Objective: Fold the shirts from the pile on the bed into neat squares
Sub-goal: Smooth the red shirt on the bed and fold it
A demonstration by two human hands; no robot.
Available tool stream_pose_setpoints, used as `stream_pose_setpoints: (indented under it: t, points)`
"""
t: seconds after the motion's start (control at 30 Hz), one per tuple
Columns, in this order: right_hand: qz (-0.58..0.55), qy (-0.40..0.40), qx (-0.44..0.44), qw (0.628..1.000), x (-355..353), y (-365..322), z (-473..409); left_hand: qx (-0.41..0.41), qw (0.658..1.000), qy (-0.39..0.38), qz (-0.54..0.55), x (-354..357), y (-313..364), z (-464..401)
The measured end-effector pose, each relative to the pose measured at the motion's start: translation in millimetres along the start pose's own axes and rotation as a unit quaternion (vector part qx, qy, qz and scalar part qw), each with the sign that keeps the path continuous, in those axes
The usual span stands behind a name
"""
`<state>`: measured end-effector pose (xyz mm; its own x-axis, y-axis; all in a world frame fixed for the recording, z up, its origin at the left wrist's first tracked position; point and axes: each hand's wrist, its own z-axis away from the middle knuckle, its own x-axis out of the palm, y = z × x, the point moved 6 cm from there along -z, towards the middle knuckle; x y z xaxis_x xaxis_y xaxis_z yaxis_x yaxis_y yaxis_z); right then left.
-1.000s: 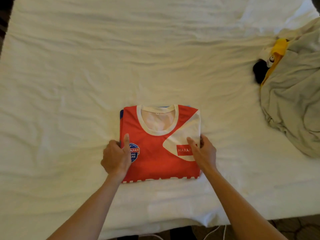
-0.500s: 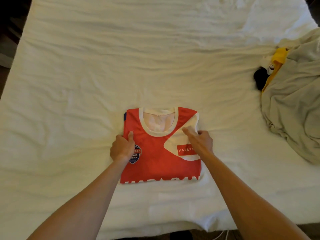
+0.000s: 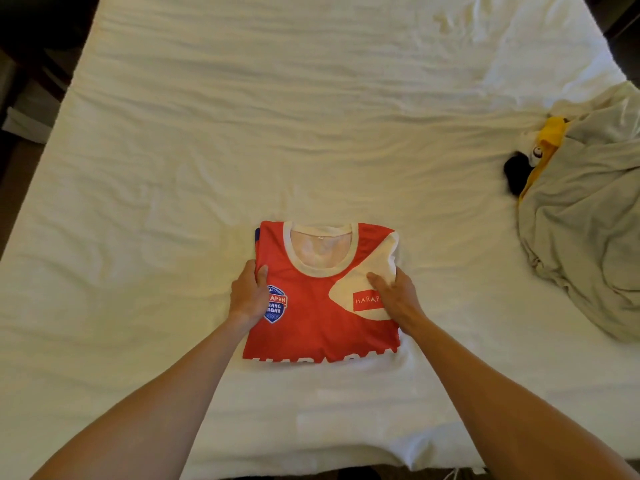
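A red shirt with a white collar and a white side panel lies folded into a square near the front middle of the bed. My left hand grips its left edge, thumb on top and fingers tucked under. My right hand grips the right edge the same way, thumb lying on the white panel. A pile of unfolded shirts, grey on top with yellow and black showing, sits at the bed's right edge.
The white sheet of the bed stretches wrinkled behind and left of the folded shirt. Dark floor and furniture border the bed's left side. A white cord hangs at the near edge.
Both hands have slid up the shirt's sides toward the collar, still gripping its edges. The view has shifted slightly left, showing more of the bed's left side.
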<state>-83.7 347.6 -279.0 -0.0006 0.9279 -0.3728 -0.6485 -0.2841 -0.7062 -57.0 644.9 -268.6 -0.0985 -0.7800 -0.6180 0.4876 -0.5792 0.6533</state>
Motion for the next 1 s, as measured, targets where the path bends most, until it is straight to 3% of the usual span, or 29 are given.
stream_pose_setpoints:
  t: [0.23,0.47,0.63,0.83,1.0]
  points:
    - [-0.02,-0.002,-0.082,0.996,-41.2,-138.8,47.9,0.068,0.997,0.03,0.031,-86.9,96.9,20.6]
    - [-0.029,-0.002,-0.165,0.986,-109.1,-348.8,151.1,0.142,0.983,0.11,0.043,-261.5,253.9,84.4]
    - [-0.019,-0.009,-0.241,0.97,-119.4,-479.0,230.3,0.15,0.971,0.171,0.077,-390.5,314.8,142.8]
    - [0.012,-0.056,-0.341,0.938,-51.7,-594.8,324.8,0.142,0.949,0.263,0.104,-547.4,303.6,216.6]
    - [0.037,-0.109,-0.384,0.916,65.0,-639.6,419.1,0.101,0.931,0.337,0.096,-665.6,214.5,289.6]
